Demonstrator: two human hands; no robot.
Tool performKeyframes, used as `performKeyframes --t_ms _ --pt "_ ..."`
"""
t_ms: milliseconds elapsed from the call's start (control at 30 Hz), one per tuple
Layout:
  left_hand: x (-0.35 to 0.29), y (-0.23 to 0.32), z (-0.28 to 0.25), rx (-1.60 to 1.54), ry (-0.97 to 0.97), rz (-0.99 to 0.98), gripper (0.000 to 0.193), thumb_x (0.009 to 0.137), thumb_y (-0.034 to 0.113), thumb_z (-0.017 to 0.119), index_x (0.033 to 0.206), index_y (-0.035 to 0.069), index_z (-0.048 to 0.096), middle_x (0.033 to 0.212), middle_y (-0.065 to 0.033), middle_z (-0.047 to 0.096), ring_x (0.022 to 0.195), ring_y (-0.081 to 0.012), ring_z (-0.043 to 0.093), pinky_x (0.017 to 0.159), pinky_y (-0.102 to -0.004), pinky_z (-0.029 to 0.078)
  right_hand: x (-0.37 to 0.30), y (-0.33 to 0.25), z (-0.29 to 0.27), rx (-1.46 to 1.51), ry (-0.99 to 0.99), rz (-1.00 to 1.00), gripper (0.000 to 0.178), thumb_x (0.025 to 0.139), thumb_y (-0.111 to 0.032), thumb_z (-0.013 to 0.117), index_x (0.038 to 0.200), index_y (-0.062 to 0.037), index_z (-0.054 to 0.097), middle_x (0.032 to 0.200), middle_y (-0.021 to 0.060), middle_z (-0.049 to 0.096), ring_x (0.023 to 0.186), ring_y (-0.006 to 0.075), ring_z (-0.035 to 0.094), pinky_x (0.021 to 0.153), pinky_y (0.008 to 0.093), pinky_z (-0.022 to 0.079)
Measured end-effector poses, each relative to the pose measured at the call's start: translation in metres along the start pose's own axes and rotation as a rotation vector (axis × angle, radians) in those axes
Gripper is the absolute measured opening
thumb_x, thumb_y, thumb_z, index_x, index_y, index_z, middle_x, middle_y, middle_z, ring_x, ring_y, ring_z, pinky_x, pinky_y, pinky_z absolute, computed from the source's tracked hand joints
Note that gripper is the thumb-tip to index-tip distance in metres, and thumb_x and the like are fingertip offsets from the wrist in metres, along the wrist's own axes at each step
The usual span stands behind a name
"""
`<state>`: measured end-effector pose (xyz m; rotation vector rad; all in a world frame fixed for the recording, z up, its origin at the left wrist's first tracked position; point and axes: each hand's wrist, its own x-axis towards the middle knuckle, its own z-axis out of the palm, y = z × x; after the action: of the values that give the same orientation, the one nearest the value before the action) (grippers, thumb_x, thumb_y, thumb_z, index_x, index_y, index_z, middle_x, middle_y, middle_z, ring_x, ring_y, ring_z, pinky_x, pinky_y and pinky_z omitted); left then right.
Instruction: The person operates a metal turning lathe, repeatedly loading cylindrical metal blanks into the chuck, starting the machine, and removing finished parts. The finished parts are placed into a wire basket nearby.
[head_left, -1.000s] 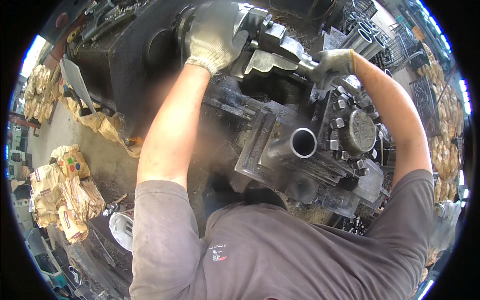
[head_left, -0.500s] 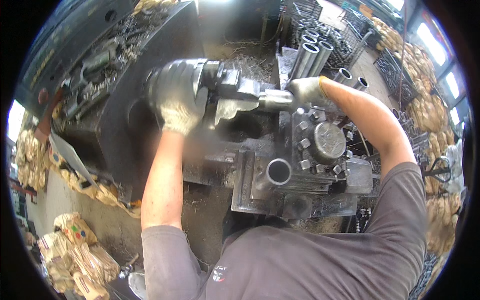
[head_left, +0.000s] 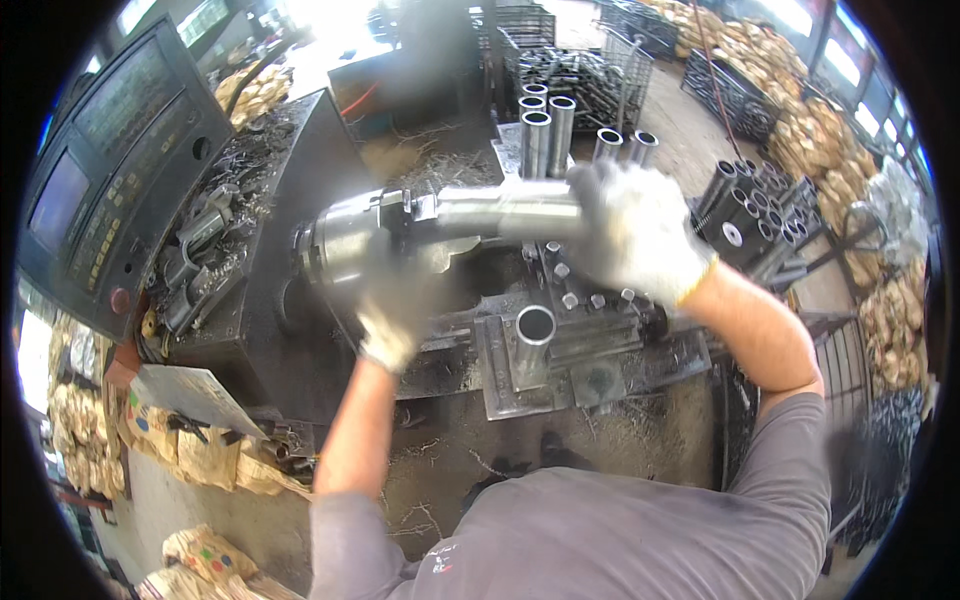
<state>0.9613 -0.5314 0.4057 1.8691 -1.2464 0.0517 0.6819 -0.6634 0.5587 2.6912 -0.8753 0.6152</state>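
A shiny metal tube [head_left: 505, 208] lies level across the lathe, its left end at the jaws of the chuck [head_left: 345, 235]. My right hand [head_left: 645, 235], in a whitish work glove with dark fingers, is wrapped round the tube's right end. In front of the chuck is my gloved left hand [head_left: 393, 315]; motion smears its fingers, so their grip cannot be made out. Beneath the right hand sits the tool post [head_left: 597, 300] with its square-headed bolts, partly covered by that hand. A short tube [head_left: 535, 345] stands upright on the slide nearer to me.
Several tubes [head_left: 535, 145] stand upright behind the lathe, and more are bunched in a stack [head_left: 745, 210] at the right. A control panel [head_left: 110, 190] rises at the left. Metal parts fill a wire basket [head_left: 640, 75] at the back. Metal shavings litter the floor.
My right hand has moved from beside the tool post onto the tube now spanning to the chuck. My left hand has come off the chuck's top toward me. The view has shifted.
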Motion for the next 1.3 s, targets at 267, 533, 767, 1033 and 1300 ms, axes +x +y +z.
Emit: performKeyframes --t_ms 267,533,767,1033,1300 --pt "-0.173 0.07 -0.001 -1.401 -0.333 -1.084 0.047 0.1 0.021 0.077 0.139 0.001 0.061 0.124 -0.0114 0.073 0.106 -0.0248 0.073 0.093 -0.0428 0.06 -0.167 -0.122 0.057 0.595 -0.459 0.257 0.056 0.078 -0.034 0.085 0.121 -0.0039 0.066 0.104 0.0229 0.073 0.088 0.0425 0.075 0.079 0.0523 0.061" --pt "-0.206 -0.015 0.054 -1.468 -0.384 -1.161 0.04 0.098 0.027 0.068 0.13 0.004 0.065 0.122 -0.0119 0.073 0.11 -0.03 0.071 0.097 -0.0473 0.06 -0.216 -0.101 0.166 0.973 -1.034 0.578 0.066 0.069 -0.054 0.085 0.113 -0.0051 0.081 0.096 0.0234 0.08 0.089 0.0361 0.079 0.081 0.0444 0.061" --pt "-0.217 -0.027 0.059 -1.52 -0.283 -1.117 0.04 0.106 0.036 0.067 0.131 0.005 0.065 0.122 -0.0115 0.074 0.116 -0.0315 0.071 0.108 -0.0481 0.055 -0.23 -0.059 0.12 1.102 -1.023 0.288 0.061 0.076 -0.018 0.086 0.132 -0.0026 0.068 0.105 0.0185 0.079 0.097 0.0304 0.077 0.083 0.0436 0.06" --pt "-0.225 -0.008 0.05 -0.747 -0.166 -0.62 0.075 0.101 0.04 0.08 0.157 0.005 0.044 0.125 -0.0138 0.068 0.096 -0.024 0.074 0.085 -0.0368 0.064 -0.235 0.025 0.108 1.212 -0.433 0.543 0.066 0.073 -0.026 0.089 0.129 -0.003 0.064 0.115 0.0216 0.077 0.108 0.0363 0.076 0.095 0.0458 0.06" --pt "-0.164 0.048 0.069 -0.084 -0.14 -0.082 0.096 0.075 0.011 0.095 0.157 0.011 0.047 0.118 -0.0075 0.072 0.106 -0.0203 0.068 0.098 -0.0328 0.056 -0.241 0.007 0.149 1.093 -0.3 0.57 0.068 0.076 -0.025 0.089 0.137 -0.0088 0.062 0.119 0.0231 0.075 0.114 0.0438 0.072 0.096 0.0504 0.06"
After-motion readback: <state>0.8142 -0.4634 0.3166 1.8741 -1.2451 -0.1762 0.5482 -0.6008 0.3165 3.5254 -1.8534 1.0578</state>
